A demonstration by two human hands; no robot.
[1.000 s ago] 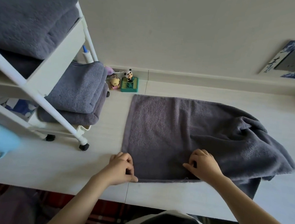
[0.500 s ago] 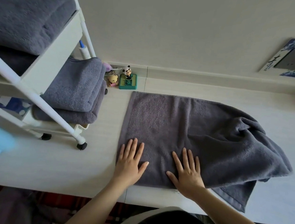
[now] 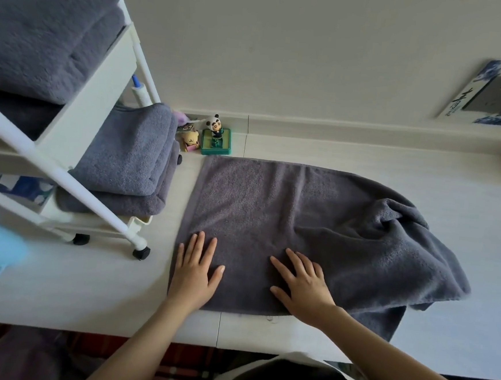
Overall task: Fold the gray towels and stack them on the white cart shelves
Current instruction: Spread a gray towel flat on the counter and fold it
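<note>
Both hands lie flat with fingers spread, left hand point(image 3: 195, 271) and right hand point(image 3: 304, 287) pressing the gray towel point(image 3: 315, 225) on the table point(image 3: 70, 289)

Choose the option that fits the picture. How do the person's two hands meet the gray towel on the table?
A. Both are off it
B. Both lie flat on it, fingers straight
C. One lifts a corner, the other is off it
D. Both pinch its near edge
B: the left hand and right hand both rest palm down with straight, spread fingers on the gray towel.
</note>
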